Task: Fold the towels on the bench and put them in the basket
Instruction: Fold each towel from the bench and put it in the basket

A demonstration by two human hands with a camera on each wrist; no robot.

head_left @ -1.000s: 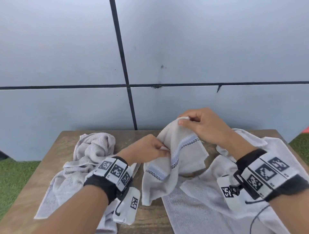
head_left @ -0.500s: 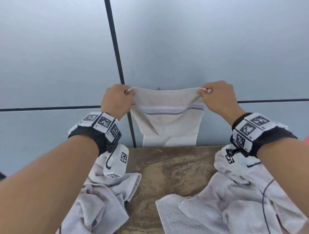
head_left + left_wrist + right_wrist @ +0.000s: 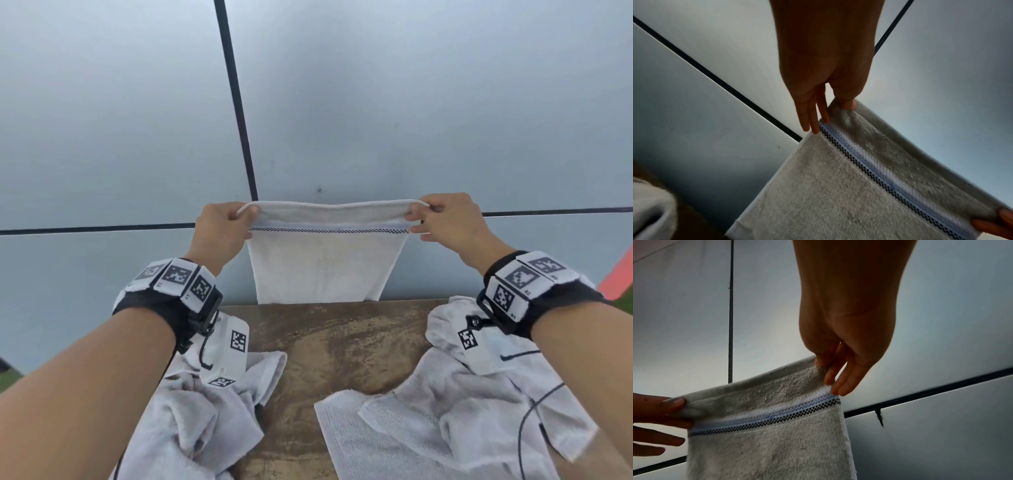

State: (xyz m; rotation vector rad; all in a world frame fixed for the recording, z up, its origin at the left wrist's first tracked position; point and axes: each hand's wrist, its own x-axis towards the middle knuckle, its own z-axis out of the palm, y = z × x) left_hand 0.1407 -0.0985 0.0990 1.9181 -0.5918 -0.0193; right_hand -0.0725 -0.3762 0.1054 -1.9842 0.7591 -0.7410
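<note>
A small pale towel (image 3: 322, 263) with a blue and black checked stripe hangs stretched flat in the air beyond the far edge of the wooden bench (image 3: 329, 346). My left hand (image 3: 222, 226) pinches its top left corner and my right hand (image 3: 442, 222) pinches its top right corner. In the left wrist view the left hand (image 3: 838, 107) nips the towel (image 3: 838, 186) with the thumb while the other fingers point down. The right wrist view shows the right hand (image 3: 826, 368) pinching the towel (image 3: 768, 434) the same way. No basket is in view.
A crumpled white towel (image 3: 205, 421) lies on the bench's left side, and several rumpled white towels (image 3: 455, 421) cover its right side. A grey panelled wall (image 3: 376, 102) with dark seams stands right behind the bench. Grass shows at both sides.
Both hands lifted the striped towel off the bench and pulled its top corners apart. Over the last half second the top edge went taut and the cloth hangs straighter.
</note>
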